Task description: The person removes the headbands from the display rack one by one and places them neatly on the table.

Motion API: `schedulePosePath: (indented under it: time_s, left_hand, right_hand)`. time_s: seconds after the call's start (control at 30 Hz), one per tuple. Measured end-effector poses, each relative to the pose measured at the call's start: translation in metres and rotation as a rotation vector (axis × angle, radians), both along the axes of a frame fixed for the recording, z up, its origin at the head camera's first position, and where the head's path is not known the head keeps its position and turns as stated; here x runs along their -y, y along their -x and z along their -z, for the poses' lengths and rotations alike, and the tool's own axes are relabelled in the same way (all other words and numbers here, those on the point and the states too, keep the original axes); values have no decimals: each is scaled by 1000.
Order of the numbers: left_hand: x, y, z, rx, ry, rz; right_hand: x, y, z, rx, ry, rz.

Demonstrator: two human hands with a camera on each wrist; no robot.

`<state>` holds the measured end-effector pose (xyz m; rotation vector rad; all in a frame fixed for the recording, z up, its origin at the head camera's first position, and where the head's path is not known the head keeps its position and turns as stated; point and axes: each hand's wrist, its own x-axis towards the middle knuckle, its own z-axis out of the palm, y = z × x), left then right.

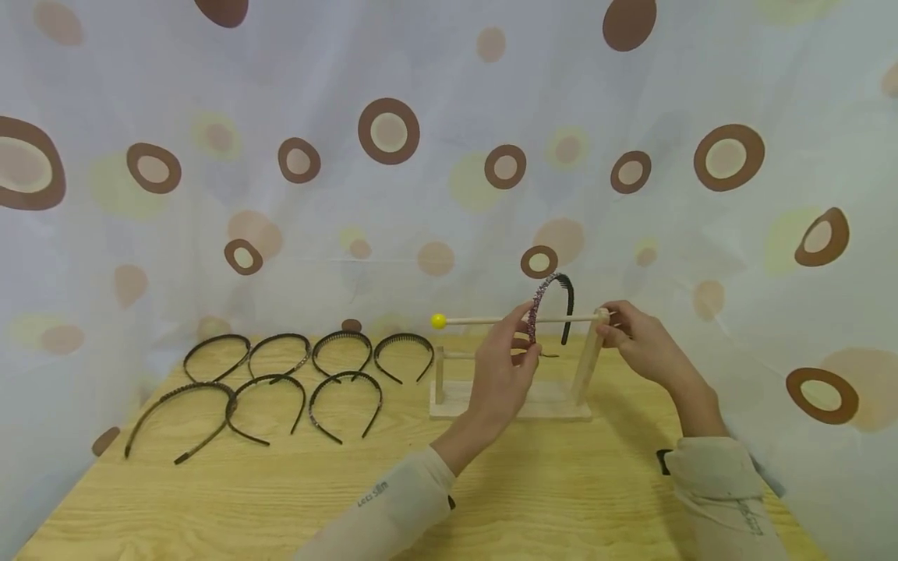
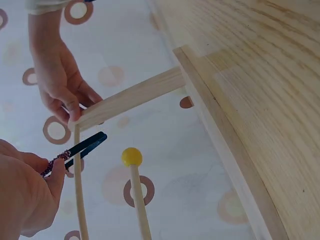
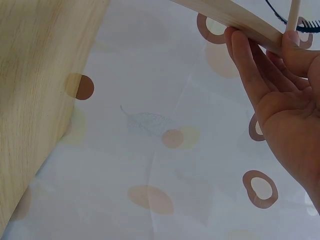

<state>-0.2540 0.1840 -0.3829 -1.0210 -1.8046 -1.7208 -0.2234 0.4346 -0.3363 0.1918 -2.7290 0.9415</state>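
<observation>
My left hand [image 1: 500, 374] pinches a black toothed headband [image 1: 569, 300] by its side trimmed with purple-pink sparkly beads. The headband's arch rises above the top rod [image 1: 477, 320] of a wooden stand [image 1: 589, 358], its two arms overlapping the rod in the left wrist view. A yellow ball [image 1: 438, 320] caps one rod's left end. At the top of the stand's right upright, my right hand [image 1: 641, 343] grips the wood where the rod meets it; the right wrist view shows thumb and fingers [image 3: 245, 60] on either side of that post.
Several black headbands [image 1: 345, 374] lie in two rows on the left of the wooden table [image 1: 281, 499]. A lower rod [image 1: 459, 355] on a short post stands at the stand's left. The stand's base [image 1: 547, 405] sits on the table. Behind hangs a spotted curtain [image 1: 435, 210].
</observation>
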Motion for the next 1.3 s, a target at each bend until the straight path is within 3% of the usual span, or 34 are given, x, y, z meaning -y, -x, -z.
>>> schedulePosePath:
  time_s: [0.57, 0.9, 1.17, 1.3]
  left_hand:
    - [30, 13, -24, -70, -182, -94]
    - [53, 20, -34, -11, -206, -78]
    - [79, 30, -37, 120, -242, -13]
    - [99, 36, -38, 138, -249, 4]
  right_hand:
    - [7, 2, 4, -30, -16, 3]
    - [-9, -2, 4, -35, -14, 86]
    - [-33, -8, 4, -1, -35, 137]
    - [-40, -12, 4, 22, -31, 165]
